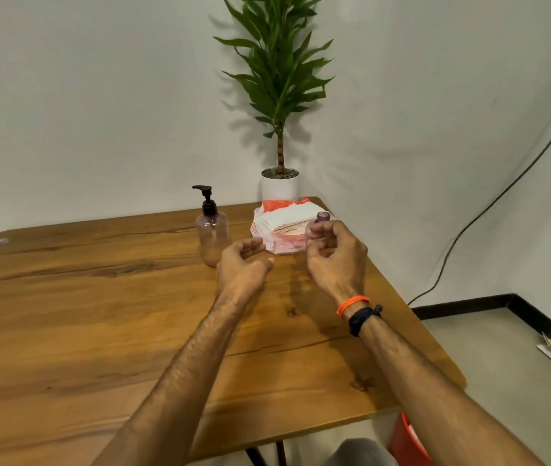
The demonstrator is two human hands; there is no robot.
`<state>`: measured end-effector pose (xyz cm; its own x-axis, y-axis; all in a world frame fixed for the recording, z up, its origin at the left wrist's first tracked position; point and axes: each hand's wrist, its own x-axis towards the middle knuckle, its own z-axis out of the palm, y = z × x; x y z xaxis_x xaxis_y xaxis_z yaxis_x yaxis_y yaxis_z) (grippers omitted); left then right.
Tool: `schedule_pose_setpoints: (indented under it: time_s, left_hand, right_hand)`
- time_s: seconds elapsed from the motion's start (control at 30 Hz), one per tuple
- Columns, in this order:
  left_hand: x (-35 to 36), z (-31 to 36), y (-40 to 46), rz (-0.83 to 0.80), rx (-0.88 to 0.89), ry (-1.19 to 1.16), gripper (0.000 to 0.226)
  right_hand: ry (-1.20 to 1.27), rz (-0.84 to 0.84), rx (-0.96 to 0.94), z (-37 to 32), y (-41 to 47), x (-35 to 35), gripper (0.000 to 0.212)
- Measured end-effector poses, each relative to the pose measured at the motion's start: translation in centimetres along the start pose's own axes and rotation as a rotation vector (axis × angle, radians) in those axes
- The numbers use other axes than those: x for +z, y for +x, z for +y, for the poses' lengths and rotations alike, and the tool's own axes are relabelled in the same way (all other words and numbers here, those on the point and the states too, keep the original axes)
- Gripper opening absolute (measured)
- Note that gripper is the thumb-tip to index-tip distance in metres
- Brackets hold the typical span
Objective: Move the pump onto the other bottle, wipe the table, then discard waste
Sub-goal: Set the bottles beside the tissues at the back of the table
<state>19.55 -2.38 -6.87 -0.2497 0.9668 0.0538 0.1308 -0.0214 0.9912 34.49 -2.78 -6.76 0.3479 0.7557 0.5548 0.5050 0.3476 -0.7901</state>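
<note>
The right hand point(334, 255) curls its fingers round the open-necked bottle point(321, 218), whose bare purple neck shows just above the fingertips, at the far right of the table point(99, 314). The left hand point(242, 264) hovers loosely curled and holds nothing, just near of the pump bottle point(212, 235), which stands upright with the black pump point(206, 200) seated on it. A pack of tissues point(284, 223) lies between and behind the two bottles.

The step in hand looks like getting the pump off. To do it well, the free hand should steady the pump bottle's body while the collar is unscrewed, then the dip tube lifted straight up to avoid drips, with the open bottle kept upright and close by.
</note>
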Motion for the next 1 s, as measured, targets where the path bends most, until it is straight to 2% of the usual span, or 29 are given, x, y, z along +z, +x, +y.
schedule_pose_setpoints:
  time_s: [0.13, 0.33, 0.4, 0.53, 0.6, 1.0]
  left_hand:
    - [-4.3, -0.4, 0.4, 0.086, 0.003, 0.020, 0.037]
    - [-9.9, -1.1, 2.5, 0.155, -0.023, 0.125, 0.042]
    - [-11.3, -1.4, 3.3, 0.163, -0.042, 0.176, 0.046]
    - [-13.8, -2.6, 4.4, 0.116, -0.056, 0.203, 0.052]
    - [-14.6, -3.2, 4.2, 0.090, -0.049, 0.227, 0.052]
    - [-17.8, -5.1, 2.7, 0.104, 0.042, 0.368, 0.049]
  right_hand:
    - [-0.017, -0.115, 0.020, -1.6, -0.2, 3.7, 0.022]
    - [-0.029, -0.309, 0.066, -3.0, 0.0, 9.1, 0.031]
    - [-0.044, -0.362, 0.030, -3.4, 0.3, 10.8, 0.049]
    - [-0.044, -0.462, -0.078, -4.3, 1.2, 13.8, 0.099]
    - [-0.016, -0.471, -0.140, -4.5, 1.6, 14.6, 0.111]
    - [0.010, -0.440, -0.284, -3.0, 2.8, 18.4, 0.122]
